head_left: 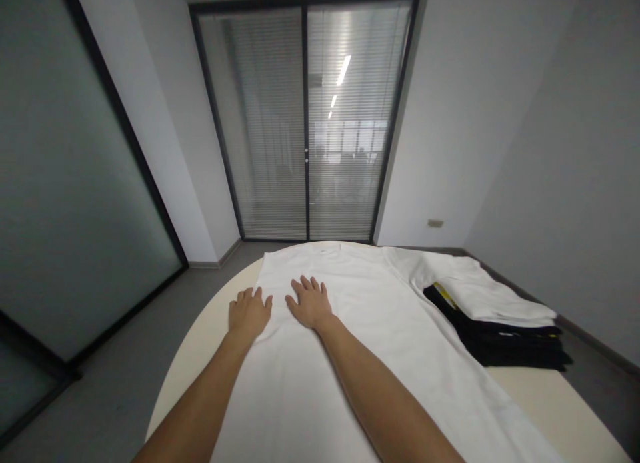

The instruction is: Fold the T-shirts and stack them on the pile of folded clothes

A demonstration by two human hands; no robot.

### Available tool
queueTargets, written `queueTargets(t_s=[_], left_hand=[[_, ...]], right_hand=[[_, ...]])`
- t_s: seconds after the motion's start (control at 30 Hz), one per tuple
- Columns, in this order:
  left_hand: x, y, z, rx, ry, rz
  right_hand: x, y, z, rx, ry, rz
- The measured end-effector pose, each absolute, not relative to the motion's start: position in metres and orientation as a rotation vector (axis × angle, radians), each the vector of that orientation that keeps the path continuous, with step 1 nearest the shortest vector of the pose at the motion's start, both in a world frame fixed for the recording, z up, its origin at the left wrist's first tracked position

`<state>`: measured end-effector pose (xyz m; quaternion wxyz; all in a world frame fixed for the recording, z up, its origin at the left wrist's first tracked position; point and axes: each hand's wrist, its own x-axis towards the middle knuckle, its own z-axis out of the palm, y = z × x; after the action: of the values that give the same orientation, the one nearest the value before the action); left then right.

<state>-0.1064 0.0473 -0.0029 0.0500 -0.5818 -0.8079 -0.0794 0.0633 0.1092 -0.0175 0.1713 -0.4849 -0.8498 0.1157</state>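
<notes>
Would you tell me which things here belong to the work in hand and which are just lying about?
In hand:
- white shirt, spread on the table
- left hand, at its edge
- right hand, flat on it

Seemingly just lying about:
- dark pile of cloth, partly under white fabric

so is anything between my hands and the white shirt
Nothing visible is in the way: the right hand rests palm down on the white shirt, and the left hand lies at its left edge. The dark stack sits well to the right of both.
</notes>
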Motion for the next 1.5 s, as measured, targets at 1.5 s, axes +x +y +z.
queueTargets(t_s=[1.5], left_hand=[[-0.035,-0.004,0.044,-2.197,-2.467,-0.057]], right_hand=[[0.075,0.124,-0.018,-1.147,-2.117,0.622]])
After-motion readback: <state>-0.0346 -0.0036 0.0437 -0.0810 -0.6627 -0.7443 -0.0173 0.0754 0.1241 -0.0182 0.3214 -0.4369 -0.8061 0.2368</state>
